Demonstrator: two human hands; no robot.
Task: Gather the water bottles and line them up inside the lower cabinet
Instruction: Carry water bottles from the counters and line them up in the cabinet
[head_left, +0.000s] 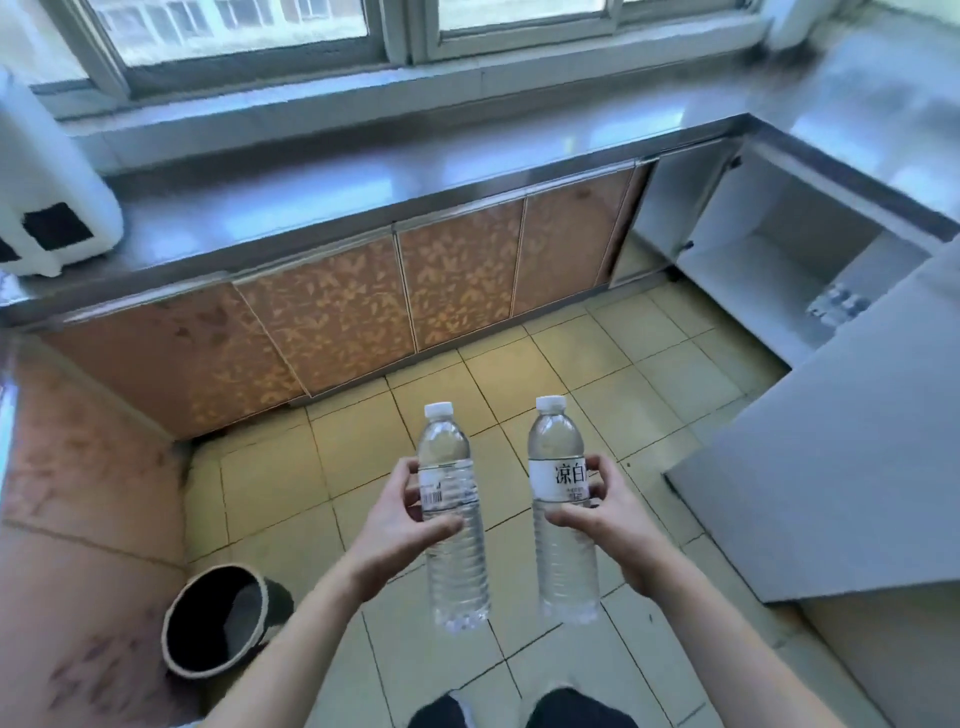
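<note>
Low in the middle of the frame, left hand (397, 525) and right hand (605, 525) each grip an upright clear plastic white-capped water bottle (452, 514) (561, 506). At right, open white lower cabinet (769, 270) holds bottles (839, 304). Lower left, round black bin (221, 621).

A home kitchen, seen from above by a person standing on its floor. A stainless-steel countertop (363, 192) runs under a wide window (249, 31) and turns along the right wall. Beneath it sit lower cabinets with orange leaf-patterned doors (332, 322); one cabinet on the far right (769, 249) stands open, white inside. The floor is pale square tile (623, 374), with a round black bin (218, 618) at near left.
</note>
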